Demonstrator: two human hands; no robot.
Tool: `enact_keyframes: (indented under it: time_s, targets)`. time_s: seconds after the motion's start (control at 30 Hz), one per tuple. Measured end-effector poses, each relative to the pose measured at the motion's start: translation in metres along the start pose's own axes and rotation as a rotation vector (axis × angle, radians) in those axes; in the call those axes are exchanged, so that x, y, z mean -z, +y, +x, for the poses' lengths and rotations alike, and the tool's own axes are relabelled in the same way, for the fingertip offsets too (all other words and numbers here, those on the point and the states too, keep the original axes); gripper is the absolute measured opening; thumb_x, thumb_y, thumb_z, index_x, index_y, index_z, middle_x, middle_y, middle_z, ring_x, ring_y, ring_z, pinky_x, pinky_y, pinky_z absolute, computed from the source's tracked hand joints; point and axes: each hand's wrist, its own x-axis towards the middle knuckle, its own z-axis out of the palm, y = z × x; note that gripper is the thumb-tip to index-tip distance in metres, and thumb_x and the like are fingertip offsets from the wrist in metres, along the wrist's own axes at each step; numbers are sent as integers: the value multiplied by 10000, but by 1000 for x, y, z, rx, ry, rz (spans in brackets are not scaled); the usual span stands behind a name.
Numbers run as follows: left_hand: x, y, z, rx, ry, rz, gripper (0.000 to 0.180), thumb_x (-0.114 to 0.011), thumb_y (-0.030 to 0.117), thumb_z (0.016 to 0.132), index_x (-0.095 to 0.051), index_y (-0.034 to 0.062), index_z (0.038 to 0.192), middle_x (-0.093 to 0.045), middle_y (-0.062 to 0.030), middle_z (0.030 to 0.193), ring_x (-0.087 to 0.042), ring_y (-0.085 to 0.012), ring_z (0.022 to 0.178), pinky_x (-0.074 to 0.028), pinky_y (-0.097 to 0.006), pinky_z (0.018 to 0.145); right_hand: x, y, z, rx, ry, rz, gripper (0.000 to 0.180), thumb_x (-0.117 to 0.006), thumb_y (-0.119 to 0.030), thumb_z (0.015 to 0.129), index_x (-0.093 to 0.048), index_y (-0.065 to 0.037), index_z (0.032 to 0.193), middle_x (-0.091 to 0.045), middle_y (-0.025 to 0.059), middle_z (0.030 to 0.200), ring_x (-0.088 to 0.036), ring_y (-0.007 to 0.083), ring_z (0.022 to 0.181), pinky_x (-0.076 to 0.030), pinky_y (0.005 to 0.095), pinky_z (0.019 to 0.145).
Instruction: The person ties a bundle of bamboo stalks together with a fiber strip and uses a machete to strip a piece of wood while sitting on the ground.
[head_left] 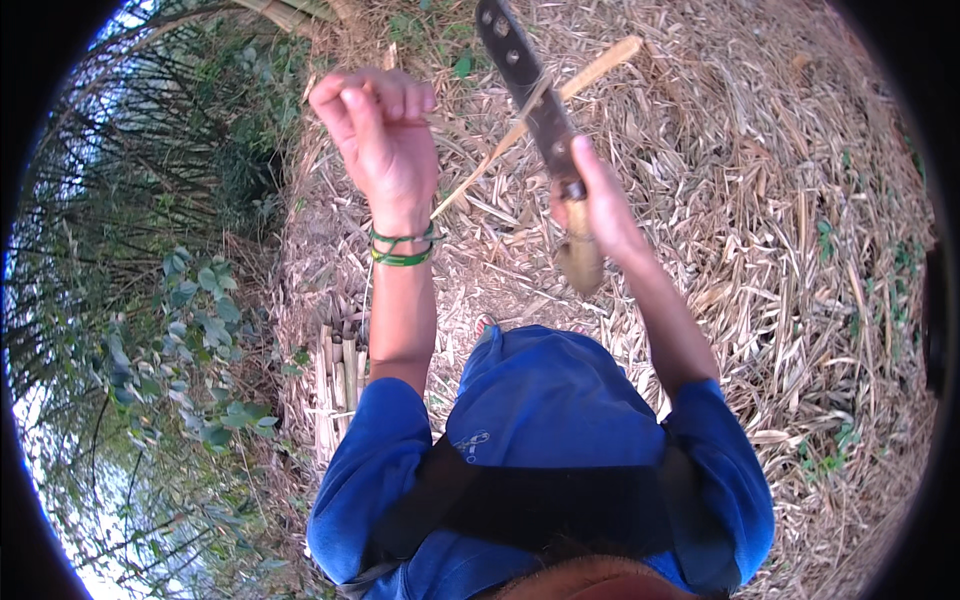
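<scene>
My right hand [602, 205] is wrapped round the wooden handle [578, 245] of a machete, with the thumb lying along the base of its dark blade [522, 75]. The blade points up and to the left and has several holes or light spots. A pale, split bamboo strip [600, 70] slants across behind the blade, while a thin sliver crosses its front. Toward my left wrist the strip narrows, and its far course is hidden by my forearm. My left hand [383, 135] is raised with its fingers curled in; whatever it may hold cannot be made out.
Dry bamboo leaves [760, 250] cover the ground. Several cut bamboo pieces [340, 365] lie left of my body, beside my left elbow. Leafy shrubs [205, 320] and dense thin branches stand along the left. Thick bamboo stalks [290, 15] show at the top.
</scene>
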Motion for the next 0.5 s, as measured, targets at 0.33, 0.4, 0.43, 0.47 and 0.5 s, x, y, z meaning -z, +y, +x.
enact_keyframes:
  time_s: [0.33, 0.4, 0.43, 0.47, 0.5]
  targets:
    - [-37, 25, 41, -101, -55, 154, 117, -532, 253, 1049, -498, 141, 1059, -353, 20, 685, -237, -82, 525, -194, -255, 458, -55, 78, 14, -152, -130, -32, 562, -315, -581, 1042, -517, -72, 914, -523, 21, 603, -530, 125, 518, -430, 295, 504]
    - [-50, 36, 43, -84, 14, 92, 128, -534, 257, 1047, -517, 131, 1032, -355, 32, 665, -294, -77, 538, -242, -249, 479, -67, 89, 26, -149, -216, 60, 550, -308, -570, 1048, -509, -73, 921, -508, 26, 593, -519, 129, 510, -426, 301, 502]
    - [-62, 43, 44, -62, 83, 40, 115, -534, 263, 1047, -515, 150, 1050, -367, 50, 661, -352, -68, 558, -284, -228, 507, -69, 95, 34, -115, -246, 128, 541, -304, -562, 1052, -502, -74, 928, -498, 29, 588, -508, 133, 502, -423, 302, 502]
    - [-44, 49, 43, -128, 53, 150, 86, -514, 199, 1055, -481, 127, 1088, -319, 40, 668, -283, -67, 543, -230, -235, 480, -78, 86, 32, -207, -322, 305, 534, -307, -558, 1053, -502, -74, 938, -494, 28, 586, -502, 134, 501, -421, 301, 506]
    - [-44, 49, 46, -117, 66, -118, 86, -510, 203, 1057, -481, 126, 1083, -323, 37, 672, -282, -66, 543, -229, -235, 480, -83, 77, 30, -301, -388, 476, 528, -310, -554, 1054, -502, -74, 949, -491, 28, 585, -496, 135, 501, -419, 300, 510]
